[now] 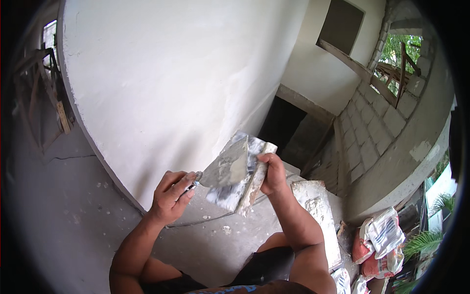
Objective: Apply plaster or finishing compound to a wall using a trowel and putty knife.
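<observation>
My left hand (171,197) is closed round the handle of a wide putty knife (226,166), whose grey, smeared blade flares out to the right. The blade lies across a flat board (226,195) streaked white and dark, hiding much of its face. Along the board's right side runs a pale, plaster-crusted strip (252,190). My right hand (273,174) grips the board at that strip, fingers hooked over it. Both tools are held up in front of a smooth white wall (171,73). Whether the blade touches the board or hovers just over it, I cannot tell.
Grey concrete floor (88,215) with pale spatters lies below. At right are a plaster-stained slab (318,210) and several red and white sacks (384,240). A bare block wall (374,125) stands behind. Wooden framing (44,93) leans at far left.
</observation>
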